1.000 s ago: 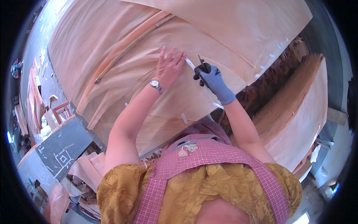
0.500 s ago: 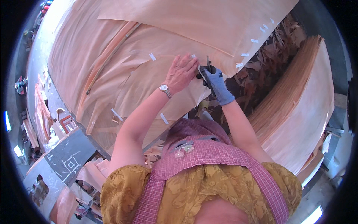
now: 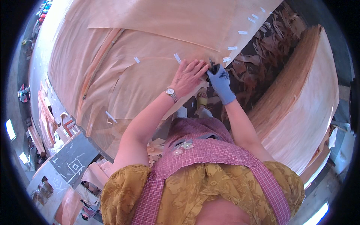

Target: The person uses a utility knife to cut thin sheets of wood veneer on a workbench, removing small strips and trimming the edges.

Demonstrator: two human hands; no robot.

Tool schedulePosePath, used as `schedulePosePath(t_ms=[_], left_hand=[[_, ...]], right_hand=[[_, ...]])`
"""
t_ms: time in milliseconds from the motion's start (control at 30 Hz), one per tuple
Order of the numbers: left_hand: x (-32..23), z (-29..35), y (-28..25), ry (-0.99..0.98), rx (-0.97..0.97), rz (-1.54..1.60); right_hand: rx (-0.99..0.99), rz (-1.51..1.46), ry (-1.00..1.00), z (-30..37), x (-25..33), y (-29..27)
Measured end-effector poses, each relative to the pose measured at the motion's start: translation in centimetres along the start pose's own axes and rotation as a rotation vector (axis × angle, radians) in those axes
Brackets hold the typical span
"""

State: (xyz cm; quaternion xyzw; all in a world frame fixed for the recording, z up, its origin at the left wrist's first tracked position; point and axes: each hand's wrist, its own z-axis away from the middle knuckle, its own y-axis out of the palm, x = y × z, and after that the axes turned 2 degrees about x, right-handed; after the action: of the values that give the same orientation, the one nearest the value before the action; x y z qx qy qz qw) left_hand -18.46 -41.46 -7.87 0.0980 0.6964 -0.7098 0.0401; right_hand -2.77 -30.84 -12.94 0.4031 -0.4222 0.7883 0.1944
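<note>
Thin tan wood veneer sheets lie in front of me, with small white tape strips stuck on them. My left hand, bare and with a wristwatch above it, lies flat on the veneer near its right edge, fingers stretched out and pointing toward the right hand. Just beside those fingertips, my right hand in a blue-and-black work glove is closed around a dark hand tool. Its thin tip stands up past the glove; the rest is mostly hidden, so I cannot tell its exact kind.
A narrow wooden strip lies across the veneer at the left. Torn veneer scraps cover the floor beyond the right edge. A tall veneer stack stands at the right. My shoe shows below the sheet, and a grey board lies lower left.
Both hands have moved right along the veneer, leaving a tape strip uncovered beside the left hand. More floor and my feet show below the sheet's near edge. The view has shifted slightly.
</note>
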Motion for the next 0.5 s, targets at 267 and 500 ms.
schedulePosePath(t_ms=[267,500], left_hand=[[0.2,0.6,1.3,0.029,-0.050,-0.089],[2.4,2.3,-0.1,-0.005,-0.234,0.427]], right_hand=[[0.013,0.546,-0.192,4.3,-0.4,-5.4],[0.514,-0.424,0.038,5.7,11.0,-7.6]])
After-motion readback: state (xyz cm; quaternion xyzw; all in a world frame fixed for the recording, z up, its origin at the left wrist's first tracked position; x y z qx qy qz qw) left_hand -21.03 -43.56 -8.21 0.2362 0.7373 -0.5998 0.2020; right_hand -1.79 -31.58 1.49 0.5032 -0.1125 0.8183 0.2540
